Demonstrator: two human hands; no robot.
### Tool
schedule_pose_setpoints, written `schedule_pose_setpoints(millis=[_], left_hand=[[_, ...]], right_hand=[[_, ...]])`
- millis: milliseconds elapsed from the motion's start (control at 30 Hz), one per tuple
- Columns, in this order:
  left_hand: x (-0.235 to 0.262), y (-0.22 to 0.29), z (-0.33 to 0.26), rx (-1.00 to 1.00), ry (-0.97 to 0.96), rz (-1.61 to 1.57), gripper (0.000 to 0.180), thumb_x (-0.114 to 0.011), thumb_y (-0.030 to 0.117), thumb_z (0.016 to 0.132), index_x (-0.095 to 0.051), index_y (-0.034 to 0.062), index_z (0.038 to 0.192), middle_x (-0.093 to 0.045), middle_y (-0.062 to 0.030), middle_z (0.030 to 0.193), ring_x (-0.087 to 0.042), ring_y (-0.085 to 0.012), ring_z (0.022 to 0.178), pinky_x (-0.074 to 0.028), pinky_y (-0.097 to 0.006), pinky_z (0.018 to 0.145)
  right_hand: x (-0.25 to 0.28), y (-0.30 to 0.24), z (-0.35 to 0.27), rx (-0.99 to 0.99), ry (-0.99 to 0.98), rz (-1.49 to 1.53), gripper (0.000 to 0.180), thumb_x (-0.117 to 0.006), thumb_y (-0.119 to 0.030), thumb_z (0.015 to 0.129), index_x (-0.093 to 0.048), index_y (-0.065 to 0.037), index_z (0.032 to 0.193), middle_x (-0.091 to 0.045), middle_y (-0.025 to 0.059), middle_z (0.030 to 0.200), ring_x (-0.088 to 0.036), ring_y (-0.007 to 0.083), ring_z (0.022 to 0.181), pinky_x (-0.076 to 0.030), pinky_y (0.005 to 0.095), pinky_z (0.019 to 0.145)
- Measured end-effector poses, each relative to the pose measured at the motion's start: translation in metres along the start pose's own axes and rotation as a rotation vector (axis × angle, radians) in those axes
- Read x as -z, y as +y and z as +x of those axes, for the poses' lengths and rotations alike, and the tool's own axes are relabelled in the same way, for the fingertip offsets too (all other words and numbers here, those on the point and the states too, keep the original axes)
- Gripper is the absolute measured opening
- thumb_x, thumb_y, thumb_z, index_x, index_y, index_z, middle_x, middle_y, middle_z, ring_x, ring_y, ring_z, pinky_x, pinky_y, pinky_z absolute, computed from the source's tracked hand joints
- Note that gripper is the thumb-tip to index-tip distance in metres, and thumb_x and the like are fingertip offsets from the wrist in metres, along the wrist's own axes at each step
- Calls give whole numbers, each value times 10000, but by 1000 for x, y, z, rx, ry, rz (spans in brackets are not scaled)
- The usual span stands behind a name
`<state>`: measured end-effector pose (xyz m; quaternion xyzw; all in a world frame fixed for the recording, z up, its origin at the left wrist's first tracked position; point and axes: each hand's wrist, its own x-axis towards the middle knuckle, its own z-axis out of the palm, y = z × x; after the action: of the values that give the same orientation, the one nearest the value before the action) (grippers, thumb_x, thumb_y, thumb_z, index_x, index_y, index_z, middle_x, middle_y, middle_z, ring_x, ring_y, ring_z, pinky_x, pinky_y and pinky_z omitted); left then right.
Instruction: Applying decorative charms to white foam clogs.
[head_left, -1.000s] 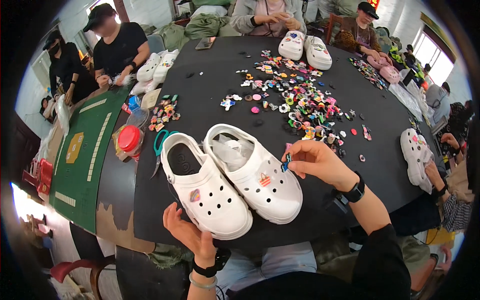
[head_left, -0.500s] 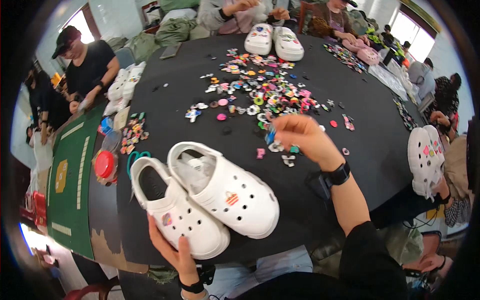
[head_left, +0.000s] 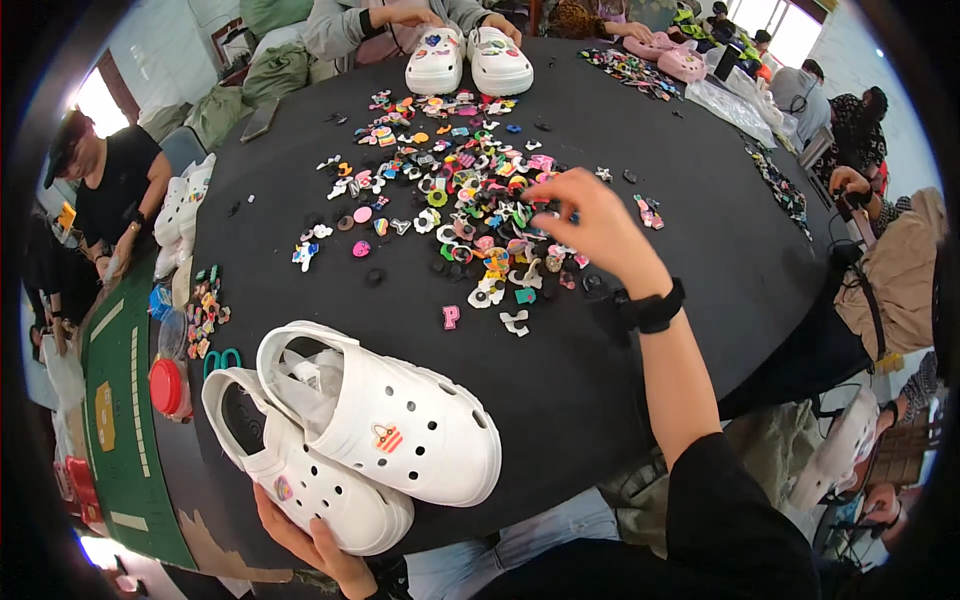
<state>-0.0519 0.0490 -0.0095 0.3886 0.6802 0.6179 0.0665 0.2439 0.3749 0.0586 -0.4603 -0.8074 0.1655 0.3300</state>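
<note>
My left hand [head_left: 312, 543] grips the side of a white clog [head_left: 335, 515] at the table's near left edge, fingers underneath and thumb on its upper. That clog carries a small round colourful shoe charm [head_left: 283, 488]. Against it, on the right, leans its white mate [head_left: 450, 440], with an orange-striped basket-shaped charm [head_left: 387, 437] on the upper and crumpled wrapping inside. My right hand [head_left: 600, 225] is over the right part of a heap of colourful shoe charms [head_left: 470, 190], thumb and index finger apart. I see nothing between them. A pink letter-shaped charm [head_left: 451, 317] lies between heap and clogs.
Across the table a person's hands touch another pair of white clogs [head_left: 470, 65]. Pink clogs [head_left: 665, 55] stand far right by more charms. Green-handled scissors [head_left: 222, 360] and a red-lidded jar [head_left: 168, 388] lie left, beside a green board [head_left: 125, 400]. Other people work around the table.
My right hand has shifted from the heap's near edge to its right side, its fingers parting. The whole view has swung, so the clogs sit lower left; my left hand still holds its clog.
</note>
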Motion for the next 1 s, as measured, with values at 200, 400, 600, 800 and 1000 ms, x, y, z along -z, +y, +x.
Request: schedule_pose_setpoints(millis=[200, 400, 600, 800, 1000], left_hand=[[4, -2, 0, 6, 7, 22, 751, -496, 397, 904, -239, -39, 1460, -295, -199, 1475, -366, -314, 1343, -320, -462, 1093], [-1, -6, -2, 20, 14, -16, 720, -458, 387, 890, -262, 4, 1467, -312, -173, 1485, -369, -290, 1344, -308, -451, 1100], [2, -4, 1, 2, 34, -14, 740, -493, 408, 888, -274, -11, 1457, -324, -180, 1471, -382, -288, 1330, -311, -445, 1097], [1, -9, -1, -6, 30, -15, 750, -501, 406, 886, -272, -23, 1457, -324, -183, 1470, -382, -291, 1330, -304, -443, 1101], [4, -10, -3, -22, 12, -18, 707, -488, 350, 891, -286, -26, 1455, -327, -181, 1472, -375, -291, 1334, -288, -440, 1108]], right_hand=[[-24, -34, -14, 65, -420, 5, 231, -728, -261, 763, -694, -114, 938, -659, 23, 731, -647, 202, 711, -489, 338, 641], [-35, -22, -12, 27, -365, -4, 214, -739, -200, 747, -706, -128, 945, -677, 29, 773, -656, 191, 746, -502, 330, 675], [-7, -41, 0, -114, -396, 655, 248, -696, -211, 875, -692, -55, 1068, -659, 9, 802, -590, 71, 719, -459, 229, 611], [-17, -43, -9, -237, -506, 1349, 241, -566, -159, 979, -610, -18, 1169, -678, 111, 978, -625, 96, 693, -480, 215, 590], [-36, -44, -17, -336, -637, 1729, 213, -495, -92, 999, -536, -22, 1196, -661, 207, 1053, -681, 156, 782, -571, 277, 694]])
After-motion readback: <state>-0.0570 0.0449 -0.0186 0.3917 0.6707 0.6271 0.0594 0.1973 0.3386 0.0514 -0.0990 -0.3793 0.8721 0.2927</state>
